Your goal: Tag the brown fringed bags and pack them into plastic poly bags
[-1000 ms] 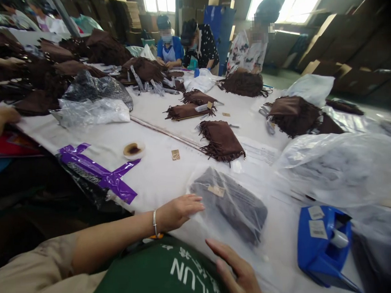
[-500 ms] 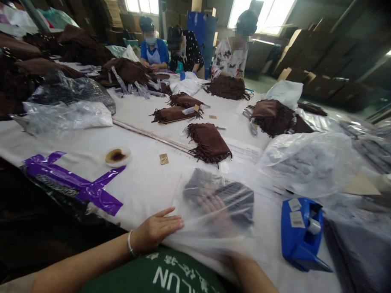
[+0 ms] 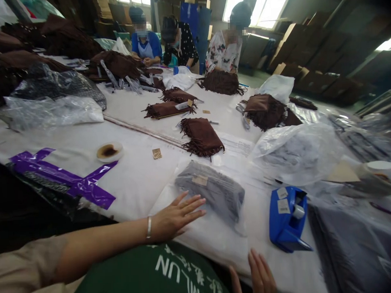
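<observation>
Left hand (image 3: 176, 217) and right hand (image 3: 257, 276) were spread open around my bagged grey bundle (image 3: 210, 191) on the white tabletop (image 3: 129, 185).
My left lay just beside it, my right lower, nearer the blue tape dispenser (image 3: 286, 220); a small paper tag (image 3: 199, 179) sat on the bundle.

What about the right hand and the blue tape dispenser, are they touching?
Apart. The head view shows the right hand below and left of the blue tape dispenser, with a clear gap between them.

Bright windows (image 3: 257, 7) glow above stacked cardboard cartons (image 3: 310, 52) lining the factory's far wall.
</observation>
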A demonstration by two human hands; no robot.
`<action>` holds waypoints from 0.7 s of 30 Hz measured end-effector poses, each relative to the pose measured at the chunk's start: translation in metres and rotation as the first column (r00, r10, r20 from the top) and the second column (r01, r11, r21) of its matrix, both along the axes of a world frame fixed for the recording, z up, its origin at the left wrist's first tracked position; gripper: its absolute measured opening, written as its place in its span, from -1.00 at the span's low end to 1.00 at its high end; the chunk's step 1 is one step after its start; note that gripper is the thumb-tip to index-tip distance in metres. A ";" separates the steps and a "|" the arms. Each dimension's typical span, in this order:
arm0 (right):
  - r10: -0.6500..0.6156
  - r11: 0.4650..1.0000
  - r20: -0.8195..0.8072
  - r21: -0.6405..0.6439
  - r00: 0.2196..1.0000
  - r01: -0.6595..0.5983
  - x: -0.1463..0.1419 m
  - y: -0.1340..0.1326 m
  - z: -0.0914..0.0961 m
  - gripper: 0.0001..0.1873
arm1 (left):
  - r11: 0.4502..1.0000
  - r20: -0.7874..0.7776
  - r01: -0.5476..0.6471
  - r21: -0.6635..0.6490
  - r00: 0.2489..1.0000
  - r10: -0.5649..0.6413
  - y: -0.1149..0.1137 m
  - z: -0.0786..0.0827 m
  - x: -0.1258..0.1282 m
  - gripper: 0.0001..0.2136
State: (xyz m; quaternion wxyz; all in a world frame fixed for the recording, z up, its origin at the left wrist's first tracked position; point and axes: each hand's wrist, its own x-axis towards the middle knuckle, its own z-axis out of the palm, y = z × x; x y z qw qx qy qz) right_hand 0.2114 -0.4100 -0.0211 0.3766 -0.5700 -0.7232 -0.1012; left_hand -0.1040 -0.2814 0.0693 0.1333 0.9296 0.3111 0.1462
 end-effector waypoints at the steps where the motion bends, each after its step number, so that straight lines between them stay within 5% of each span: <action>1: -0.059 0.998 0.010 -0.018 0.998 0.059 0.002 0.005 0.003 -0.23 | 0.999 -0.026 0.045 0.011 0.999 -0.044 0.004 0.001 0.019 -0.37; 6: -0.082 0.967 -0.046 -0.245 0.996 0.069 0.011 0.042 -0.002 -0.43 | 0.957 -0.079 0.199 0.210 0.979 -0.187 0.023 -0.025 0.112 -0.54; 11: -0.077 0.964 -0.202 -0.267 0.976 0.021 0.015 0.048 -0.020 -0.57 | 0.904 -0.081 0.194 0.382 0.981 -0.176 0.049 -0.064 0.168 -0.71; 16: -0.008 0.988 -0.148 -0.151 0.989 -0.014 -0.001 0.048 -0.023 -0.63 | 0.900 -0.057 0.139 0.412 0.990 -0.127 0.072 -0.076 0.194 -0.73; 21: -0.025 0.984 -0.122 -0.179 0.992 0.003 -0.004 0.047 -0.025 -0.56 | 0.917 -0.031 0.096 0.386 0.995 -0.091 0.068 -0.055 0.172 -0.68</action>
